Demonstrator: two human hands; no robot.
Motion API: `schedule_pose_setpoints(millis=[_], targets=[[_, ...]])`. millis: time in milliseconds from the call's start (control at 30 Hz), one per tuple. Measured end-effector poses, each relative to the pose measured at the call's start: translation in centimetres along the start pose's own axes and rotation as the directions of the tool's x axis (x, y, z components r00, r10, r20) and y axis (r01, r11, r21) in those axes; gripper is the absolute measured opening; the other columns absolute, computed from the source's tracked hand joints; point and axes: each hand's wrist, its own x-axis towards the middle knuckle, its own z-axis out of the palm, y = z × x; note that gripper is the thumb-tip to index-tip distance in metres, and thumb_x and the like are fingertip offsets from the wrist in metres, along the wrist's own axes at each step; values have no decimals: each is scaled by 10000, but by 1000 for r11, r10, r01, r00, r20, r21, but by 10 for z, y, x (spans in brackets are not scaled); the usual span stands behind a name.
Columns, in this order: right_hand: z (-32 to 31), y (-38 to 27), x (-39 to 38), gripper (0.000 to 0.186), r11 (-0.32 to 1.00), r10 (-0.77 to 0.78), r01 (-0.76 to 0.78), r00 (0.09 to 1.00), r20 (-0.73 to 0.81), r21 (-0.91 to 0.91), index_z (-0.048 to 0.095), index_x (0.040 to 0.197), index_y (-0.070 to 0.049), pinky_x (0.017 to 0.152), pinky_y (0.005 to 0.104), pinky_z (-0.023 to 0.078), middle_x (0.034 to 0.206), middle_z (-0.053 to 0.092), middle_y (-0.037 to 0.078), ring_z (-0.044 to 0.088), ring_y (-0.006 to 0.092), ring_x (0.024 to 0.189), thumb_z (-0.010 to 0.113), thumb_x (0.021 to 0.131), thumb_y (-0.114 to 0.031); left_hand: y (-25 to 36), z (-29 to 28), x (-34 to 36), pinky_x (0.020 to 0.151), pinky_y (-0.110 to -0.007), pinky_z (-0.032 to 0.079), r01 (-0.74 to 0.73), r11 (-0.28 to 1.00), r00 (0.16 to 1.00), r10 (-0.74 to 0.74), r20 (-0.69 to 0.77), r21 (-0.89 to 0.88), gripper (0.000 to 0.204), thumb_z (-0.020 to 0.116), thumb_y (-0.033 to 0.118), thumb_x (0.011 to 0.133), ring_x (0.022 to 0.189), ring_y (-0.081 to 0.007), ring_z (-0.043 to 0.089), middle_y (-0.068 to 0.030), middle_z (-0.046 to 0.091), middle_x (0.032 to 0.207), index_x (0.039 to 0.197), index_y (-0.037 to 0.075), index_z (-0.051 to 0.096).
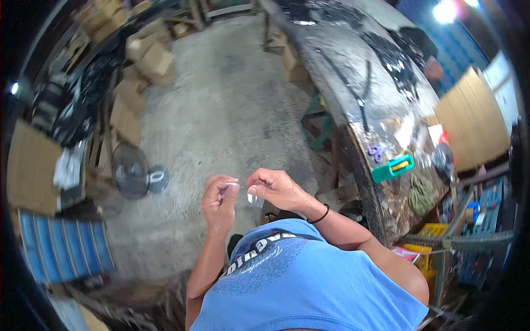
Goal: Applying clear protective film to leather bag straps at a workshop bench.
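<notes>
My left hand point(219, 203) is raised in front of my body, its thumb and fingers pinched on a small white piece point(232, 184). Just to its right, my right hand point(280, 188) pinches a small, partly see-through plastic piece point(255, 199) with a white patch. The fingertips of both hands are close together but apart. Whether the two pieces are joined, I cannot tell. A dark band circles my right wrist.
Along the right runs a worn workbench point(381, 204) with purple scissors point(376, 153), a green-and-yellow tool point(393, 168), a green cloth point(421, 195) and black plastic point(390, 58). On the left stand a fan point(130, 170), cardboard boxes point(153, 55) and a blue slatted panel point(65, 243).
</notes>
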Motion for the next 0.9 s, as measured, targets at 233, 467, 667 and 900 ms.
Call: schedule_pose_setpoints(millis=[233, 467, 667, 900], targets=[[-85, 22, 29, 112, 995, -49, 12, 923, -382, -99, 651, 965, 0, 648, 274, 472, 795, 637, 25, 564, 87, 748, 662, 921, -103, -31, 87, 104, 688, -234, 445, -23, 997, 941, 49, 334, -79, 35, 684, 65, 907, 852, -107, 556, -45, 603, 974, 920, 35, 671], [-138, 37, 85, 152, 998, 26, -51, 751, -660, -20, 657, 958, 2, 683, 314, 501, 796, 651, 98, 626, 150, 772, 681, 895, -134, -84, 153, 232, 760, -237, 462, 34, 976, 740, 120, 662, -214, 47, 687, 70, 915, 877, -106, 566, -41, 597, 983, 935, 32, 668], [-176, 24, 111, 157, 973, 53, -220, 523, -851, -75, 659, 952, -5, 668, 305, 493, 789, 635, 87, 590, 122, 737, 697, 887, -143, -98, 226, 319, 782, -257, 459, 174, 957, 438, 136, 889, -232, 39, 685, 52, 902, 895, -128, 566, -38, 591, 970, 935, 34, 672], [-228, 44, 107, 162, 992, 123, -13, 90, -988, 122, 667, 952, -9, 708, 281, 493, 793, 647, 79, 606, 116, 757, 680, 896, -160, -112, 348, 340, 787, -250, 438, 188, 958, 78, 207, 975, -219, 21, 639, 16, 916, 892, -118, 553, -48, 595, 976, 915, 12, 659]])
